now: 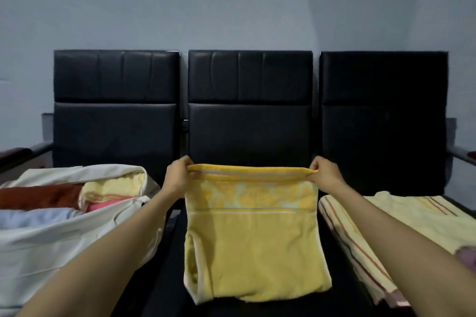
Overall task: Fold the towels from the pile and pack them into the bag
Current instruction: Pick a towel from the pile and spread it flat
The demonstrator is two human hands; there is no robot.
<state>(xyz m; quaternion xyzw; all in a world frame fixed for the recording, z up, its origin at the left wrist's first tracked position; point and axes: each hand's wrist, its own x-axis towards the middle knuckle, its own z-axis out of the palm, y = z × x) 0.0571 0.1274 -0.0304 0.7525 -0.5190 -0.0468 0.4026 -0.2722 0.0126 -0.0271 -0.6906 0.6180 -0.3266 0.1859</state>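
Holds a yellow towel [255, 239] up in front of the middle seat [249, 131], folded over, with the top edge taut and level and the lower part hanging down to the seat's near edge. Pinches the top left corner with the left hand [177, 177], thumb and fingers pressed together on the hem, at the middle seat's left side. Pinches the top right corner with the right hand [325, 175] in the same way, fingers curled tight on the hem, at the middle seat's right side. Reaches toward the seat with both forearms outstretched.

Left of the middle seat, lying open: a white bag [51, 247]. Packed inside it, close together: a red-brown towel [38, 197], a pale yellow towel [113, 188], a pink towel [103, 206] and a blue towel [33, 217].

Right of the middle seat, lying flat: the pile [412, 219], pale yellow cloth with brown stripes, just beside the hanging towel. Cannot tell whether touching it.

Behind the middle seat: a grey wall [231, 2].
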